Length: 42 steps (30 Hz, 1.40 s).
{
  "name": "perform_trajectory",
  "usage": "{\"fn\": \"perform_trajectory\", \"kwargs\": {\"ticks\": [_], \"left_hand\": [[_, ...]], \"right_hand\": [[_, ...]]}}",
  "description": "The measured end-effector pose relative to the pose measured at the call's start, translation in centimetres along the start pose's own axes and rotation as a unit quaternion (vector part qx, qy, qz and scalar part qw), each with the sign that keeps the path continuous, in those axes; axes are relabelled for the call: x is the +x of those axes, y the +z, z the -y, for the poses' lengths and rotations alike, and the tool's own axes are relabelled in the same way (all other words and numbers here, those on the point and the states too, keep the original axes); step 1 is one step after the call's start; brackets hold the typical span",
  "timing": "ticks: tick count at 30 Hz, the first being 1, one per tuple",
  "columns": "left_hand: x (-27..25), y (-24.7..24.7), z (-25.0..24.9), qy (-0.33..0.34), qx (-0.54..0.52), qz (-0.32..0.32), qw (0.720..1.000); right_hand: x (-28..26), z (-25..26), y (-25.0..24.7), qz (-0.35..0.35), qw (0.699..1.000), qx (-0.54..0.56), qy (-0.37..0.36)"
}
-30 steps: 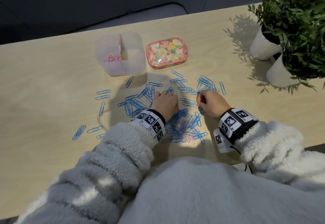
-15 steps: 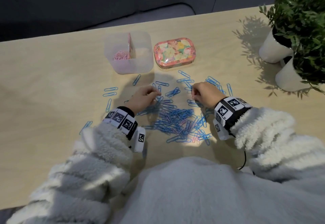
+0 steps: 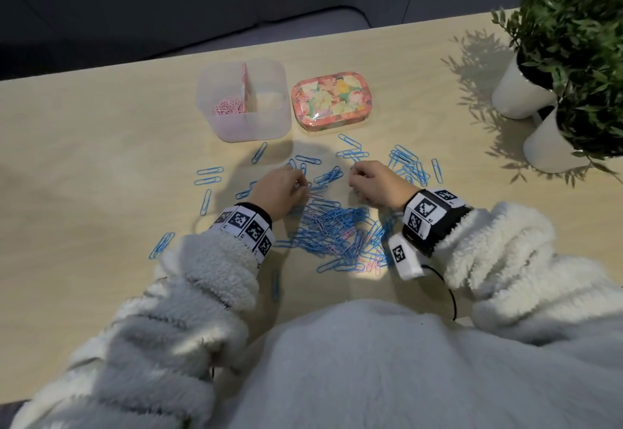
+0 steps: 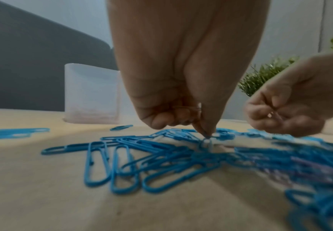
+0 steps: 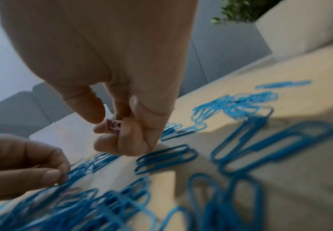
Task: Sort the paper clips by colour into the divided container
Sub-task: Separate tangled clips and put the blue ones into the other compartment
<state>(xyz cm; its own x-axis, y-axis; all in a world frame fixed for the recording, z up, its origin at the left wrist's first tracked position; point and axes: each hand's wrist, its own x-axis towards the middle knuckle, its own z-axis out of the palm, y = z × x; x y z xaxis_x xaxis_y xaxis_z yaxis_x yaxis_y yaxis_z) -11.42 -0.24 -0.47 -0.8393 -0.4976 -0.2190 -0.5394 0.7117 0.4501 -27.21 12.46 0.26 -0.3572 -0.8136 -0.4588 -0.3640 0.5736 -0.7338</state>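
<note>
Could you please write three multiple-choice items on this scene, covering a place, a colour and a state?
1. Where do the pink clips lie in the container?
A. left compartment
B. right compartment
C. both

2. What colour are most clips in the pile on the table?
A. green
B. blue
C. yellow

3. How is the tin?
A. open
B. lid on
C. tipped on its side

Answers:
1. A: pink shows only left of the divider.
2. B: the heap is blue with a few pink.
3. B: its floral lid sits flat on top.
</note>
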Motion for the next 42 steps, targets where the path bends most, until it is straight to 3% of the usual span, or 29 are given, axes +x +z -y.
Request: {"fn": "perform_trajectory", "kwargs": {"ticks": [3, 7, 11, 15, 18, 21, 26, 30, 33, 38, 42], "left_hand": [[-0.2, -0.9, 0.3, -0.037, -0.080, -0.024, 0.996], [-0.4, -1.9, 1.7, -0.092, -0.145, -0.054, 0.984], [-0.6, -2.0, 2.9, -0.126, -0.070, -0.085, 0.986], [-1.5, -1.1, 1.8, -0.073, -0.066, -0.081, 0.992], [-2.4, 0.3, 0.3, 0.005, -0.065, 0.009, 0.998], [-2.8, 1.5, 0.0, 0.031, -0.031, 0.053, 0.998], [-2.9, 0.7, 0.8, -0.019, -0.121, -0.005, 0.992], [-2.9, 0.0, 1.9, -0.052, -0.142, -0.065, 0.986], [-3.3, 0.2, 2.0, -0.041, -0.080, -0.053, 0.995], [-4.3, 1.3, 1.5, -0.067, -0.067, -0.069, 0.993], [-3.9, 1.4, 0.9, -0.090, -0.072, -0.090, 0.989]], "right_hand": [[0.2, 0.7, 0.7, 0.045, 0.990, 0.115, 0.063], [0.8, 0.9, 1.7, 0.006, 0.997, -0.058, -0.056], [1.7, 1.4, 3.3, -0.041, 0.983, -0.163, -0.071], [2.3, 2.5, 4.3, -0.026, 0.977, -0.200, -0.070], [2.4, 2.4, 3.9, -0.017, 0.975, -0.215, -0.047], [2.0, 1.4, 2.7, -0.058, 0.989, -0.125, -0.052], [0.6, 0.2, 2.1, -0.005, 0.996, 0.084, -0.038], [0.0, 0.7, 2.9, 0.026, 0.994, -0.058, -0.086], [-0.4, 0.8, 4.2, -0.004, 0.979, -0.175, -0.106], [-0.2, 1.4, 4.9, -0.076, 0.975, -0.184, -0.093], [0.7, 2.7, 5.6, -0.071, 0.966, -0.232, -0.092]]}}
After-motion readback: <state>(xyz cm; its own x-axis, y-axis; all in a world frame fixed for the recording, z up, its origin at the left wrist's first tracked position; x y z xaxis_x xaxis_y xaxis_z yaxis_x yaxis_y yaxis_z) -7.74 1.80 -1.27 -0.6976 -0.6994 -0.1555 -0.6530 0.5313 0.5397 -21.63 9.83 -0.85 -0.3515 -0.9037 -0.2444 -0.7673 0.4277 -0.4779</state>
